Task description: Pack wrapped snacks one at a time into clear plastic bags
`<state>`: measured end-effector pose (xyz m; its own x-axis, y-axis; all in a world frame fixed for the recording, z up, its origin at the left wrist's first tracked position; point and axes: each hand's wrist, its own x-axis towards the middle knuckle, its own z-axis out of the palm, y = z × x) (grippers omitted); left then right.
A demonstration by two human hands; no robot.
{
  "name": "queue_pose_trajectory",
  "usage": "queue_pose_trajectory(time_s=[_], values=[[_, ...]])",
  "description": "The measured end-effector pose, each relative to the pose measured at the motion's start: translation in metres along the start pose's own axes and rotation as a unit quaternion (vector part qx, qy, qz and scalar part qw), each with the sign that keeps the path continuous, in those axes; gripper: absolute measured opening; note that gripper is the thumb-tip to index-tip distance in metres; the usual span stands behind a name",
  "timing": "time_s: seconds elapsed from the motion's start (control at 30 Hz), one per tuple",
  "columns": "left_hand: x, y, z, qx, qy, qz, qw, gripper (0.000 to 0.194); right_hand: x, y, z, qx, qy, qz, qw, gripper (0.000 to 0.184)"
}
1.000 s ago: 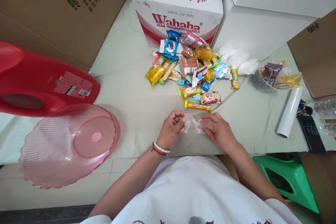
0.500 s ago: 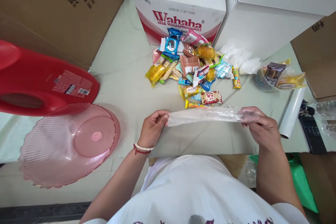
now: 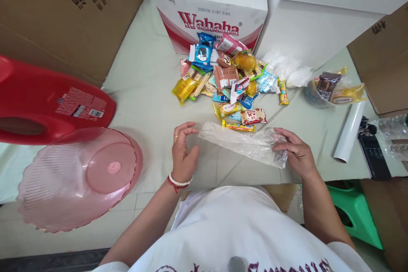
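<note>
A clear plastic bag lies stretched over the pale green table in front of me. My right hand grips its right end with closed fingers. My left hand hovers just left of the bag's other end, fingers curled and apart, holding nothing. A bead bracelet and red string circle the left wrist. Just beyond the bag sits a pile of wrapped snacks.
A pink plastic basin and a red tub lie at the left. A Wahaha carton and brown cardboard boxes stand behind. At the right are a filled snack bag, a white roll, and a green stool.
The bag was bunched between both hands, then pulled out long. Now my left hand has let go of it and the bag sags onto the table, held by my right hand alone.
</note>
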<state>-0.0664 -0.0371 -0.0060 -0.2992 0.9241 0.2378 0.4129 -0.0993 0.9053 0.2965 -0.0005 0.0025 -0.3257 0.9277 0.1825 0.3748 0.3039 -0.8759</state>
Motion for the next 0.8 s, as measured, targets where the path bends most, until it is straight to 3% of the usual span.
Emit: queue_pose_trajectory(time_s=[0.1, 0.23, 0.27, 0.33, 0.4, 0.5, 0.6, 0.67, 0.73, 0.8], values=[[0.011, 0.032, 0.01, 0.106, -0.069, 0.125, 0.984, 0.036, 0.005, -0.005, 0.004, 0.026, -0.011, 0.0, 1.0, 0.021], [0.026, 0.053, 0.044, 0.151, -0.261, 0.207, 0.931, 0.072, 0.014, -0.017, -0.005, 0.079, -0.058, 0.003, 0.995, 0.022], [0.028, 0.053, 0.053, 0.145, -0.309, 0.206, 0.917, 0.068, 0.017, -0.021, -0.01, 0.092, -0.07, 0.007, 0.993, 0.024], [0.028, 0.05, 0.068, 0.128, -0.388, 0.178, 0.895, 0.039, 0.023, -0.026, -0.02, 0.107, -0.085, 0.009, 0.991, 0.031], [0.024, 0.045, 0.076, 0.104, -0.429, 0.127, 0.888, 0.019, 0.03, -0.026, -0.03, 0.118, -0.087, 0.008, 0.989, 0.034], [0.014, 0.042, 0.074, 0.052, -0.395, 0.048, 0.916, 0.025, 0.041, -0.017, -0.036, 0.15, -0.053, 0.033, 0.987, 0.029], [0.002, 0.044, 0.065, 0.032, -0.296, -0.007, 0.955, 0.027, 0.051, -0.005, -0.029, 0.19, 0.081, 0.084, 0.975, 0.018], [-0.006, 0.046, 0.06, 0.058, -0.216, -0.03, 0.974, 0.025, 0.052, -0.004, -0.015, 0.233, 0.165, 0.129, 0.95, 0.023], [-0.014, 0.048, 0.059, 0.101, -0.14, -0.022, 0.985, 0.023, 0.046, -0.011, 0.008, 0.297, 0.177, 0.188, 0.919, 0.041], [-0.021, 0.05, 0.061, 0.143, -0.086, 0.017, 0.986, 0.022, 0.033, -0.026, 0.039, 0.337, 0.132, 0.242, 0.9, 0.057]])
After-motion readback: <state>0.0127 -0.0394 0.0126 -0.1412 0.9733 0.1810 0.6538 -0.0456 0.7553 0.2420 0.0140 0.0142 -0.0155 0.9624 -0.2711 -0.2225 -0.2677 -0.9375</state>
